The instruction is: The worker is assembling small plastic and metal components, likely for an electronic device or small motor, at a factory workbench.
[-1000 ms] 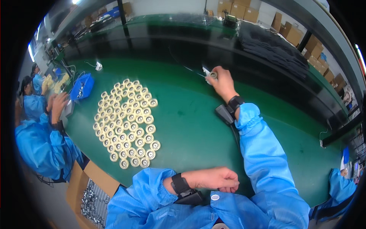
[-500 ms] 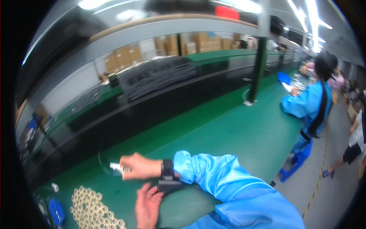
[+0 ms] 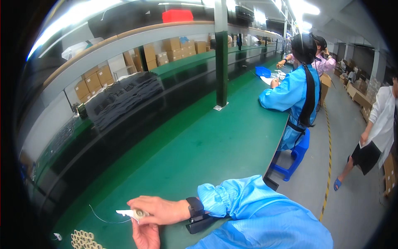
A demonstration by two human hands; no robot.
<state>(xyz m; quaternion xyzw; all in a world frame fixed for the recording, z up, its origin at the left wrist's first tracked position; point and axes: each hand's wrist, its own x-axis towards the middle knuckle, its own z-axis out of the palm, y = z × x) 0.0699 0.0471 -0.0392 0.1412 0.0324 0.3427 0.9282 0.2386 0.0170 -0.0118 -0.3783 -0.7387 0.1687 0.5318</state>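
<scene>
My right hand [image 3: 159, 209] is closed on a small white plastic piece [image 3: 125, 213] with a round beige ring-shaped part [image 3: 139, 213] at its near end. A thin pale wire [image 3: 101, 218] curves from the piece out to the left. From below, my left hand [image 3: 146, 237] comes up with a fingertip at the piece's underside, its other fingers bent and partly covered by my right hand. Several beige rings [image 3: 83, 240] lie grouped on the green bench at the lower left, cut off by the picture's edge.
A small white bit [image 3: 57, 237] lies beside the rings. Across the green bench [image 3: 199, 153], a dark post [image 3: 222, 79] stands. Further right, a co-worker in blue [image 3: 296, 91] sits by a blue tray [image 3: 263, 72]. A person in white [image 3: 381, 112] is in the aisle.
The view has swung right, moving the bench and co-workers leftward in it. My left hand, earlier apart with fingers spread, now meets the white piece beside my right hand.
</scene>
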